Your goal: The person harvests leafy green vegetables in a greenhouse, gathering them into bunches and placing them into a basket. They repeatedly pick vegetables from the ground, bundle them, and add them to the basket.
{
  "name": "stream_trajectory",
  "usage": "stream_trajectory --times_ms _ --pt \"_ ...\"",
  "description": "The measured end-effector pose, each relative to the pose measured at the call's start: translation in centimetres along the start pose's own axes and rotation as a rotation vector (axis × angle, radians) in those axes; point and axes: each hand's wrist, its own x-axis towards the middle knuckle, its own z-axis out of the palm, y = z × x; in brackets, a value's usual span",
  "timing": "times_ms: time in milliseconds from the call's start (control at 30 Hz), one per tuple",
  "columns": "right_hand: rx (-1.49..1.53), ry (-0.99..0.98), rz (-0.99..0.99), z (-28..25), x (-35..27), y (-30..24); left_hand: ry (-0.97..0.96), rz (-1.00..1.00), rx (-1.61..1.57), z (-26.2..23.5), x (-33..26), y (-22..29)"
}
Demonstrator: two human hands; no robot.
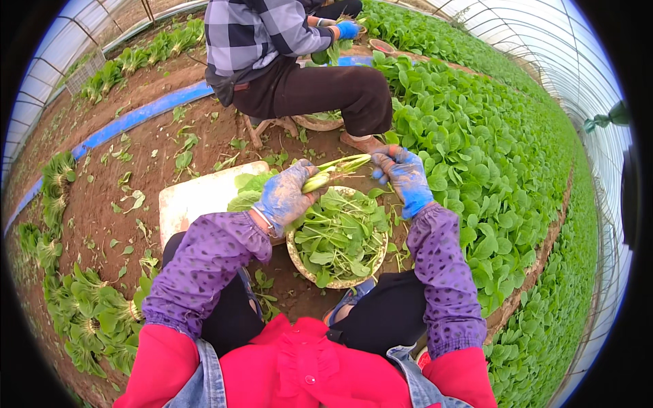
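Note:
My left hand (284, 195), in a soiled blue glove, is closed round a small bunch of leafy greens (335, 170). Their pale stems and root ends point right, while the leaves spread out behind the hand to the left. At the root ends, my right hand (406, 178), gloved alike, pinches with thumb and fingers; exactly what lies between the fingertips is partly hidden. Below both hands stands a round, speckled basin (294, 257) heaped with loose green leaves (340, 234). A white board (201, 197) lies beside it, under the bunch's leaves.
Ahead, a person in a checked jacket (235, 37) and blue glove sits on a low stool (253, 132). Dense greens (476, 156) grow along the right. Tied bunches (95, 316) lie on the soil at left, near a blue strip (143, 117). Plastic sheeting on hoops arches over everything.

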Motion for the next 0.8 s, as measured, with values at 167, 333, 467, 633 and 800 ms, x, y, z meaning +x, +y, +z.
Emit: stream_trajectory --times_ms 167,333,467,633,800 --pt "-0.161 -0.046 -0.103 -2.4 0.0 1.1 -0.160 -0.404 -0.433 -0.9 0.6 1.6" --pt "0.078 -0.062 -0.007 2.7 -0.8 -0.3 -0.020 -0.260 -0.421 1.2 0.8 0.5" --pt "0.251 0.049 -0.094 4.3 -0.2 0.3 -0.056 -0.285 -0.710 2.2 0.8 1.5" --pt "0.042 0.028 -0.150 0.5 -0.9 -1.6 -0.030 -0.520 -1.240 -1.6 1.8 2.3" --pt "0.231 -0.250 -0.188 4.4 -2.5 -3.0 -0.053 -0.704 -1.330 -0.9 1.7 1.7"
